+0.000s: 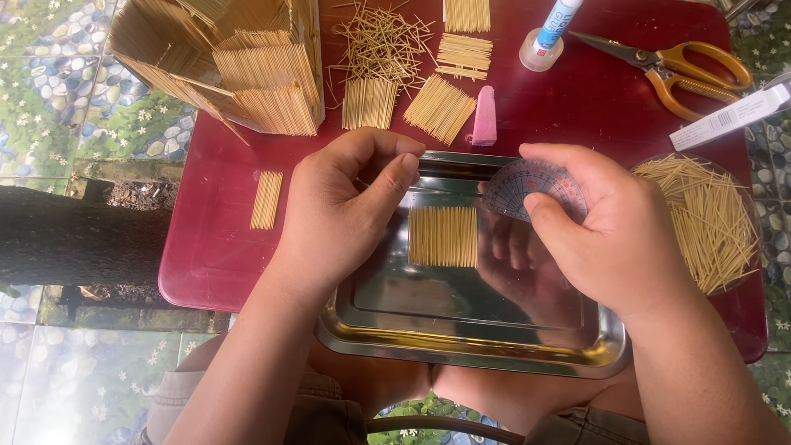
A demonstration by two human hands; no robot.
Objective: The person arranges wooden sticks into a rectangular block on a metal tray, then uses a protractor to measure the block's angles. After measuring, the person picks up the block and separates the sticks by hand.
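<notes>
A: How far are you now? Start with the biggest thing, please.

B: The biggest is the house-like model of glued toothpick panels point(239, 66) at the far left of the dark red low table point(206, 239). It looks mostly built, I think, but its near side is open, so some walls or roof are probably still missing.

A: And in front of you?

B: You have the shiny steel rectangular tray point(461, 330) at the near edge of the table, partly over your knees. In it lies one flat panel of toothpicks laid side by side point(442, 236), and it seems finished.

A: What do your hands do?

B: Your right hand point(610, 239) is closed around a small clear plastic protractor point(527, 183), held just above the panel. Your left hand point(346, 206) pinches its thumb and finger together over the tray's far rim (something thin is perhaps between them, I cannot tell).

A: What is left?

B: Four small panels point(445, 82) wait beyond the tray and one narrow panel point(266, 200) lies to its left, none yet attached. A loose heap of toothpicks point(709, 218) on the right is still unused.
</notes>
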